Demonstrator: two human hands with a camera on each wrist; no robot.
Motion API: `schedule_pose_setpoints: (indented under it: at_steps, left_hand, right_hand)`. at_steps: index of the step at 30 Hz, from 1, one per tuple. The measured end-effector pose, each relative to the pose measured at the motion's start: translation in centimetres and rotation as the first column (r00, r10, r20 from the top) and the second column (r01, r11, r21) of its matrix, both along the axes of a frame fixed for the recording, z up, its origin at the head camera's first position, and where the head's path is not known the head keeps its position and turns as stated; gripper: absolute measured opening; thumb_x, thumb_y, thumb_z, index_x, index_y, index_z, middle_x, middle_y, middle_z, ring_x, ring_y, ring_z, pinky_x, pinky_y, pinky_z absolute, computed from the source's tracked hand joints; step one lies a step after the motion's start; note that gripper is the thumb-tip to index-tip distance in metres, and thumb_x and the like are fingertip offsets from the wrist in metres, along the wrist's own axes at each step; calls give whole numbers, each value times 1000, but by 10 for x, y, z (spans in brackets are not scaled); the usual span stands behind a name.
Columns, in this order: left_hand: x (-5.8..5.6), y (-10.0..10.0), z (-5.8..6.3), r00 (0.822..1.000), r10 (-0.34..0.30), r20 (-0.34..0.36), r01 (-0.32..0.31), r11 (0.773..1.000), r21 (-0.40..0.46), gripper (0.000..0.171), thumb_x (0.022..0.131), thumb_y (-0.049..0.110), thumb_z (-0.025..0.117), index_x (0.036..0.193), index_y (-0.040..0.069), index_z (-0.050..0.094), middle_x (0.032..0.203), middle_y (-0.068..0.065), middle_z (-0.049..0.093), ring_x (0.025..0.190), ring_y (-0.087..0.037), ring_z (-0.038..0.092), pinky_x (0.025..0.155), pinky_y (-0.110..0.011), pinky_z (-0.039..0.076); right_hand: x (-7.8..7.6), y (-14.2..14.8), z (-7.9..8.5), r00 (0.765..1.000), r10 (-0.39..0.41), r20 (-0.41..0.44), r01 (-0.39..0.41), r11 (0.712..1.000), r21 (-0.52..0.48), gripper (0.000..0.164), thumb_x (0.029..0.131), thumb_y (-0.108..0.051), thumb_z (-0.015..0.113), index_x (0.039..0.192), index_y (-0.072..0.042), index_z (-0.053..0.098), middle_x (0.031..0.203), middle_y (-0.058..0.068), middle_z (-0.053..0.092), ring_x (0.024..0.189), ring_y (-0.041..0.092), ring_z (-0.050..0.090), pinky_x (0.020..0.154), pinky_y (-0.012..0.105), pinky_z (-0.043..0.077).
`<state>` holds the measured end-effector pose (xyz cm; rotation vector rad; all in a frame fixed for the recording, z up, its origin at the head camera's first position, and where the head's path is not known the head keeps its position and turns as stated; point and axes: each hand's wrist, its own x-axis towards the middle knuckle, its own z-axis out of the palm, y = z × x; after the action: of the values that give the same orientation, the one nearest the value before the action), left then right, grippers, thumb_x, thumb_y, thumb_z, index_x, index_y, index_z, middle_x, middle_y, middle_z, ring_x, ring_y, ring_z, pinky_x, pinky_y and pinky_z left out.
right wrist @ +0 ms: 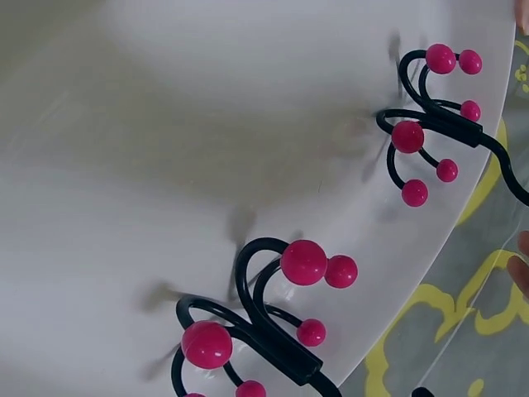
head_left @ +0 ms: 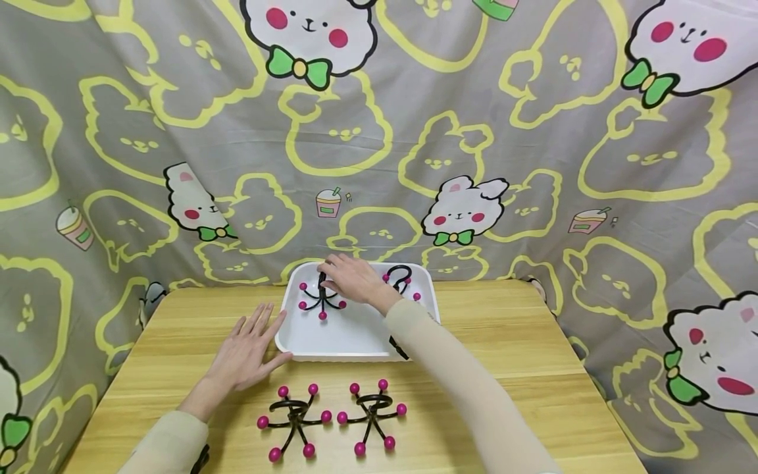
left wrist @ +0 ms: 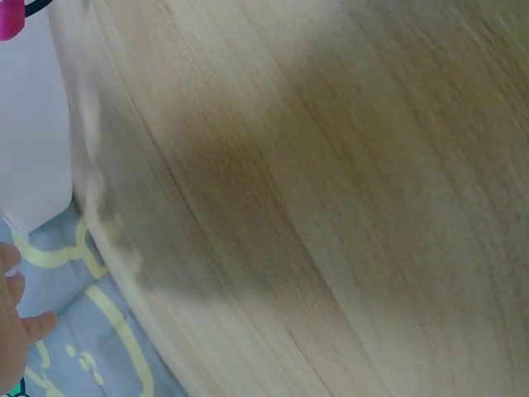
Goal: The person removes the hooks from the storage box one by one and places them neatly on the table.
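My right hand (head_left: 355, 280) pinches the top hook of a black multi-arm hanger (head_left: 322, 299) at the left part of the white tray (head_left: 349, 339). Its curved arms end in pink balls. In the right wrist view, this hanger (right wrist: 446, 124) has its hook running toward fingertips at the right edge. A second such hanger (head_left: 398, 276) is at the tray's right side, partly hidden by my right arm. With fingers spread and straight, my left hand (head_left: 245, 352) lies at the tray's left rim. Two more hangers (head_left: 295, 416) stand on the table in front, hooks upward.
A wooden table (head_left: 509, 329) carries everything. Behind and on both sides hangs a grey patterned curtain (head_left: 533, 217). A black piece (head_left: 399, 347) shows in the tray beside my right forearm, and another dark object (head_left: 201, 459) peeks out by my left sleeve.
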<state>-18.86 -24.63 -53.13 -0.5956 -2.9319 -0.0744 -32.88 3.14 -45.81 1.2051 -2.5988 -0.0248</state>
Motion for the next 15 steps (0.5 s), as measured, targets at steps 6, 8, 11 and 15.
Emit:
schedule_pose_setpoints:
  at_steps: [6, 8, 11, 15]
  left_hand:
    - [0, 0, 0, 1000, 3, 1, -3, 1000, 0, 94, 97, 73, 54, 167, 16, 31, 175, -22, 24, 161, -44, 28, 128, -68, 31]
    - [0, 0, 0, 1000, 3, 0, -3, 1000, 0, 94, 96, 73, 54, 167, 16, 31, 175, -23, 24, 161, -44, 28, 128, -68, 31]
    - [0, 0, 0, 1000, 3, -1, -3, 1000, 0, 94, 96, 73, 54, 167, 16, 32, 174, -23, 24, 161, -44, 28, 127, -68, 32]
    - [0, 0, 0, 1000, 2, -1, -2, 1000, 3, 94, 96, 73, 55, 167, 16, 32, 174, -23, 25, 161, -44, 28, 127, -68, 33]
  right_hand:
    - [0, 2, 1, 1000, 3, -17, -3, 1000, 1, 30, 109, -42, 57, 132, -26, 64, 122, -3, 66, 106, 15, 66, 78, 27, 60]
    - [1, 2, 2, 1000, 5, -13, -5, 1000, -2, 28, 108, -42, 59, 130, -27, 65, 120, -3, 66, 103, 14, 66, 75, 26, 59]
    - [2, 2, 3, 1000, 8, -7, -8, 1000, -1, 26, 107, -43, 59, 128, -27, 65, 118, -3, 66, 99, 13, 65, 71, 24, 56]
    - [3, 3, 3, 1000, 7, -8, -7, 1000, 16, 27, 108, -45, 55, 126, -27, 65, 117, -3, 65, 97, 12, 63, 69, 22, 53]
